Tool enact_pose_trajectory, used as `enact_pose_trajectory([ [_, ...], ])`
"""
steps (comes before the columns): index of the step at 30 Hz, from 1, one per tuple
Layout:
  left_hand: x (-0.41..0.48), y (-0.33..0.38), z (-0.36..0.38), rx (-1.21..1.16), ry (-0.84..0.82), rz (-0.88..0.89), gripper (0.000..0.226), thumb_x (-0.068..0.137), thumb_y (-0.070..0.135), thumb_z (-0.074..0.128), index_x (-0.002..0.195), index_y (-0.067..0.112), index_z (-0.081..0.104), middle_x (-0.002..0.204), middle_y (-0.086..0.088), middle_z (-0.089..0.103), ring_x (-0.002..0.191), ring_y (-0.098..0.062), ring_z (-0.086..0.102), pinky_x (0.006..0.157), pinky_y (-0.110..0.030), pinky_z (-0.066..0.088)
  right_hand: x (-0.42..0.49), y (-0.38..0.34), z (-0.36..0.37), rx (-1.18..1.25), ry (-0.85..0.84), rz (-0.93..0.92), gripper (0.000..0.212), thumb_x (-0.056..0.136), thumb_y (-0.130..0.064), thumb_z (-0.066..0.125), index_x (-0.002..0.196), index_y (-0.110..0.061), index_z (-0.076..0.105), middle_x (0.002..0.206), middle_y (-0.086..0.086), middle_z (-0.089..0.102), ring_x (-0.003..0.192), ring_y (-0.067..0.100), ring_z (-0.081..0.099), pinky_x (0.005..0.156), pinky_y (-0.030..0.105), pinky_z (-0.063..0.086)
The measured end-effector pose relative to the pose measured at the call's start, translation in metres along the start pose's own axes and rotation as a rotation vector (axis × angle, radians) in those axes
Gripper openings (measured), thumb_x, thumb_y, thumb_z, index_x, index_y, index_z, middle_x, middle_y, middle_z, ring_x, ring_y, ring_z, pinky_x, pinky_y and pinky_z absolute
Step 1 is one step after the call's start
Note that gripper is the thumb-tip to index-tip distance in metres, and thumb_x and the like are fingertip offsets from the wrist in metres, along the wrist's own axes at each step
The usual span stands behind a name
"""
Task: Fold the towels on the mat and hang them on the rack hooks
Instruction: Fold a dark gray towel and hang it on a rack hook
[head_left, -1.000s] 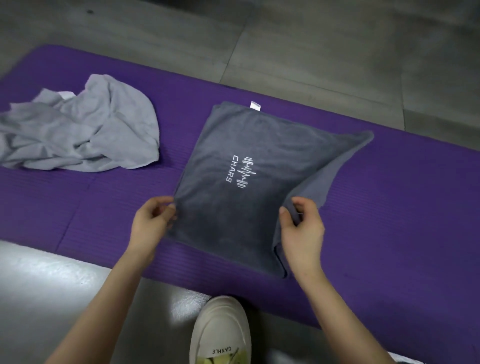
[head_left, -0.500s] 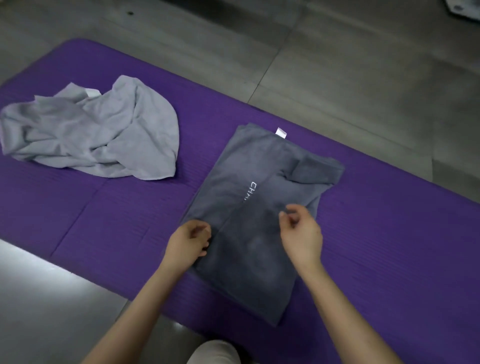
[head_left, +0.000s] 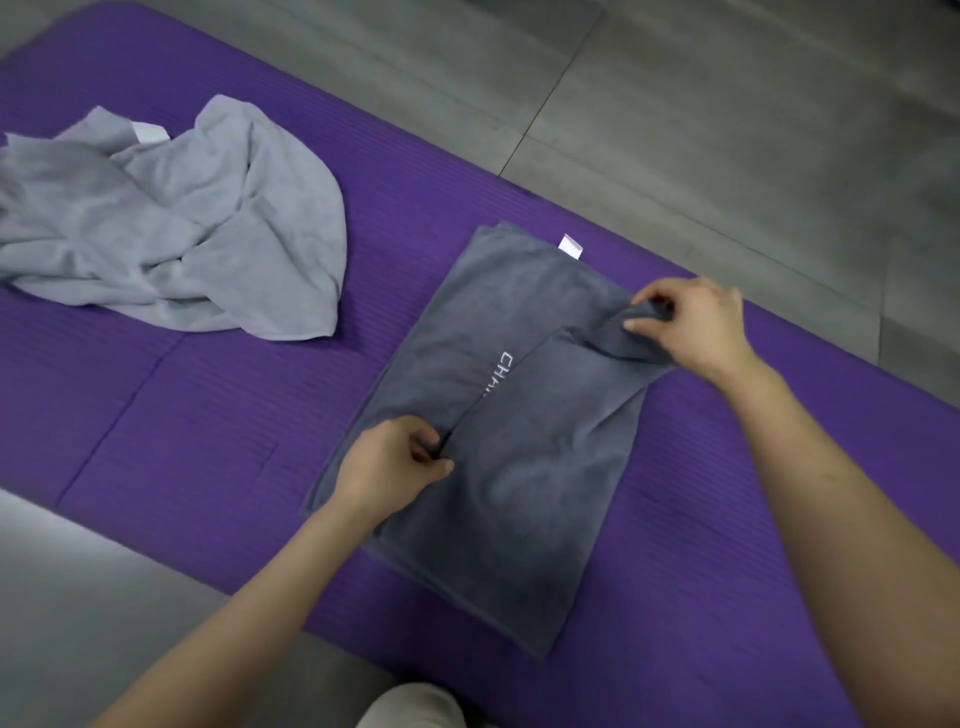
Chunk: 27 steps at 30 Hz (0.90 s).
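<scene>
Dark grey towel (head_left: 519, 493) half-folded on purple mat (head_left: 208, 415).
I see left hand (head_left: 387, 467) pinching the flap's near edge, right hand (head_left: 696, 325) its far corner; light grey towel (head_left: 171, 228) crumpled at mat's left end.

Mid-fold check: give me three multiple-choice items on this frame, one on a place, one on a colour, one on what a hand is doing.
1. Where does the crumpled light grey towel lie?
A) on the dark grey towel
B) left of it on the mat, apart
C) hung on a hook

2. What colour is the mat?
A) purple
B) green
C) black

3. What is the right hand doing?
A) hanging open, holding nothing
B) pinching the dark grey towel's folded-over corner
C) holding the light grey towel

Answers: 1 B, bare mat shows between them; 2 A, purple surrounds both towels; 3 B, it pinches the folded-over part at its far end.
</scene>
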<state>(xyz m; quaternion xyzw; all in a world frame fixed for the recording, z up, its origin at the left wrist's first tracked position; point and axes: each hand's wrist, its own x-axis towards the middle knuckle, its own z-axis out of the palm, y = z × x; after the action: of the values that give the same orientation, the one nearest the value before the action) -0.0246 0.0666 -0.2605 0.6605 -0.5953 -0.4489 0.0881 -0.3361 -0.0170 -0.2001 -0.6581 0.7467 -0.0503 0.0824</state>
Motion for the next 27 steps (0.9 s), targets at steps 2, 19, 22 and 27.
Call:
enact_pose_trajectory([
  [2, -0.001, 0.003, -0.001, 0.045, -0.022, 0.012, 0.019, 0.075, 0.029, 0.075, 0.091, 0.019, 0.069, 0.089, 0.005, 0.069, 0.084, -0.01, 0.061, 0.071, -0.02, 0.038, 0.002, 0.008, -0.013, 0.144, -0.028, -0.012, 0.02, 0.075, -0.038, 0.075, 0.088, -0.024, 0.068, 0.085, -0.001, 0.067, 0.087, 0.018, 0.057, 0.089, 0.039, 0.041],
  [19, -0.007, -0.045, -0.037, -0.088, 0.179, -0.185, 0.008, 0.09, 0.015, 0.056, 0.082, 0.016, 0.055, 0.075, 0.003, 0.057, 0.075, -0.016, 0.052, 0.068, -0.026, 0.035, 0.113, -0.118, 0.02, 0.21, 0.046, -0.014, 0.033, 0.087, -0.034, 0.063, 0.114, -0.015, 0.067, 0.114, 0.01, 0.067, 0.109, 0.028, 0.059, 0.089, 0.031, 0.043],
  [22, -0.013, -0.045, -0.03, -0.026, 0.279, -0.192, 0.005, 0.091, 0.019, 0.055, 0.087, 0.017, 0.053, 0.079, 0.002, 0.058, 0.078, -0.019, 0.056, 0.067, -0.028, 0.036, 0.106, -0.109, 0.036, 0.353, -0.084, -0.04, 0.05, 0.089, -0.016, 0.061, 0.137, -0.012, 0.048, 0.137, 0.009, 0.053, 0.127, 0.023, 0.048, 0.105, 0.025, 0.032],
  [27, -0.021, -0.042, -0.019, 0.118, 0.408, -0.075, 0.024, 0.089, 0.031, 0.059, 0.104, 0.013, 0.057, 0.096, -0.006, 0.056, 0.084, -0.022, 0.052, 0.068, -0.032, 0.039, 0.064, -0.045, 0.051, 0.182, 0.071, 0.17, 0.051, 0.091, -0.018, 0.052, 0.141, -0.014, 0.041, 0.136, 0.016, 0.052, 0.124, 0.035, 0.047, 0.1, 0.04, 0.037],
])
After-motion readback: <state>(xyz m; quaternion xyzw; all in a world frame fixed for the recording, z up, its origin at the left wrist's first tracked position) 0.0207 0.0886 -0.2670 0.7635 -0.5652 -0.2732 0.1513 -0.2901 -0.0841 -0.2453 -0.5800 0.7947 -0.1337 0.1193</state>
